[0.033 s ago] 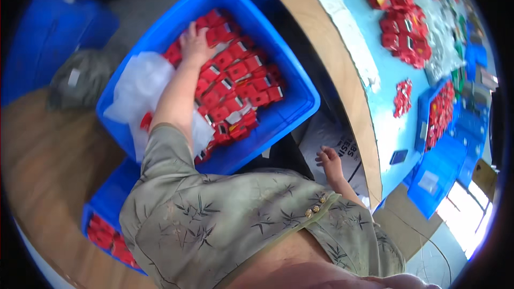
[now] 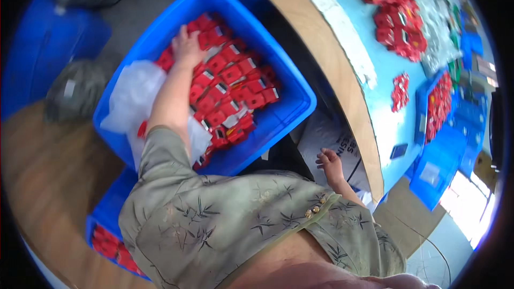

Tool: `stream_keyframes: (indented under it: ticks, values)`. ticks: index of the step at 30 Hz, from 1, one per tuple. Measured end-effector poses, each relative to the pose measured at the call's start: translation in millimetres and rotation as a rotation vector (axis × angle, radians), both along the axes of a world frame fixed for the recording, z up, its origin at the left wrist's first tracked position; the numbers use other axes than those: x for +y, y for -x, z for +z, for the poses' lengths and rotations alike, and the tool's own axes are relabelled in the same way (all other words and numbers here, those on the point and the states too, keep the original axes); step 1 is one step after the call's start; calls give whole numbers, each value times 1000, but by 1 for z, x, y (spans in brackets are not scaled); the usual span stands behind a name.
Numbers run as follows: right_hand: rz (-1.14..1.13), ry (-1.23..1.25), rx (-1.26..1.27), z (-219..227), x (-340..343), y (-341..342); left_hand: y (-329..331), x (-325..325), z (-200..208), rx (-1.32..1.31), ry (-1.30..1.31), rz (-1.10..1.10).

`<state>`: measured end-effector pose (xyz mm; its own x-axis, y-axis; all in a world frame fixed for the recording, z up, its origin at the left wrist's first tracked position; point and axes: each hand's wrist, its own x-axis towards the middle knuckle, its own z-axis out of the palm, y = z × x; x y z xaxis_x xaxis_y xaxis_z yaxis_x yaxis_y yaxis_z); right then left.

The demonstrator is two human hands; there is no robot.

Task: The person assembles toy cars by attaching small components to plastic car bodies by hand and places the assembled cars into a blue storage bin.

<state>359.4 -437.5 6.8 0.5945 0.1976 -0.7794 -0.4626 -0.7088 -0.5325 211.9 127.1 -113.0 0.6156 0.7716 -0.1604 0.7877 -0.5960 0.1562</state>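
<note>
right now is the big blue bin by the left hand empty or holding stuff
Holding stuff: red parts lie piled inside the blue bin, with the left hand over them.

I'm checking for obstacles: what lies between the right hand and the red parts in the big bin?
In the head view, the wall of the big blue bin separates the right hand from the red parts.

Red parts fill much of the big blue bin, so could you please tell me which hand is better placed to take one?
Probably the left hand: it reaches into the blue bin, at the red parts. The right hand hangs outside the bin, apart from them.
</note>
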Motion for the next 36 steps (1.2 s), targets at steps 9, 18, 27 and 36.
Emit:
stream_keyframes:
  ticks: [9,18,27,36]
  values:
    - [46,152,-102,10,-4,-3,-27,29,-6,187,122,-173]
    - [192,184,-877,25,6,-135,-37,-4,14,127,-3,-64]
    - [237,406,-1209,19,1,-332,-15,-68,64,-90,-267,71]
    - [664,552,-1025,-15,-30,-391,2,-161,129,-646,127,540]
